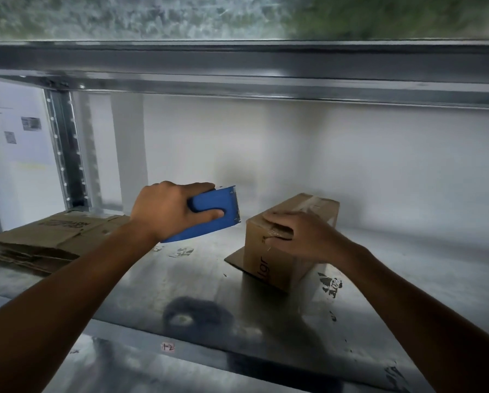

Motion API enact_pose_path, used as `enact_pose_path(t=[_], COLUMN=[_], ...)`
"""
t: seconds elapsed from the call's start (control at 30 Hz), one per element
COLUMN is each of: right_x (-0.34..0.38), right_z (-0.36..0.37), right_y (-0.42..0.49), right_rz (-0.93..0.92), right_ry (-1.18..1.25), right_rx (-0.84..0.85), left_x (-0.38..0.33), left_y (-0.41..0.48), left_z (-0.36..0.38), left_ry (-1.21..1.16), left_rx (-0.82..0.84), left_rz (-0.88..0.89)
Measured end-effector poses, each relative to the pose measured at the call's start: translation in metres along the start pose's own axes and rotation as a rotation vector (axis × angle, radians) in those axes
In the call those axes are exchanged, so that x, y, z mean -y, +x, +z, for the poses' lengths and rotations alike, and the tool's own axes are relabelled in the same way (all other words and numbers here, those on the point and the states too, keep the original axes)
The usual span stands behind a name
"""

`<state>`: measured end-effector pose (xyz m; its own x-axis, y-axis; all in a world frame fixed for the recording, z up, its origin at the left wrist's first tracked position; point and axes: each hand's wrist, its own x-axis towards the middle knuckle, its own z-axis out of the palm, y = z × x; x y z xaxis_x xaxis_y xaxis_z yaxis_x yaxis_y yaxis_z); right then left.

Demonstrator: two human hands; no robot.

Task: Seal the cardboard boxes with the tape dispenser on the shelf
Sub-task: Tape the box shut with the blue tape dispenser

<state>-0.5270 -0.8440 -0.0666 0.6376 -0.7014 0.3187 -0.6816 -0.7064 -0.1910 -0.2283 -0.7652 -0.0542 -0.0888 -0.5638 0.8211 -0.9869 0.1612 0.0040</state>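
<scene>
A person is sealing a small cardboard box on a metal shelf. The left hand is gripping a blue tape dispenser and holding it in the air just left of the box, its serrated blade facing the carton. The right hand is resting on the box's near top edge, fingers lying over a crinkled patch of clear tape. The hands are apart, one clamped on the tool, the other pressing the carton without closing round it. More tape is showing along the top seam, and a cardboard flap is sticking out from under the box at its near-left foot. The likely trouble is threefold. The box, probably light and sitting on slick metal, could be sliding or tipping if the dispenser drags harder than the right hand is bracing. The toothed blade would be running close to those fingers on any stroke. The wrinkled tape may be lifting rather than bonding. Flattened cardboard is lying at the shelf's left end.
</scene>
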Motion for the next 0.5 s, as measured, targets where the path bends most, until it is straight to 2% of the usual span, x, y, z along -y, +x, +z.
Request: enact_pose_path(t=[0.2,0.3,0.4,0.5], right_x=[-0.013,-0.015,-0.011,-0.004], right_z=[-0.008,-0.004,-0.004,-0.006], right_y=[-0.002,-0.003,-0.005,-0.004], right_rz=[-0.143,-0.115,-0.015,0.033], right_ry=[0.116,0.278,0.723,0.816], right_rx=[0.147,0.153,0.059,-0.141], left_x=[-0.01,-0.015,-0.016,-0.015], left_y=[0.006,0.011,0.02,0.03], left_z=[-0.005,-0.006,-0.007,-0.009], left_ry=[-0.089,-0.148,-0.203,-0.273], left_rx=[-0.056,-0.036,0.019,0.081], left_rz=[0.15,0.22,0.307,0.337])
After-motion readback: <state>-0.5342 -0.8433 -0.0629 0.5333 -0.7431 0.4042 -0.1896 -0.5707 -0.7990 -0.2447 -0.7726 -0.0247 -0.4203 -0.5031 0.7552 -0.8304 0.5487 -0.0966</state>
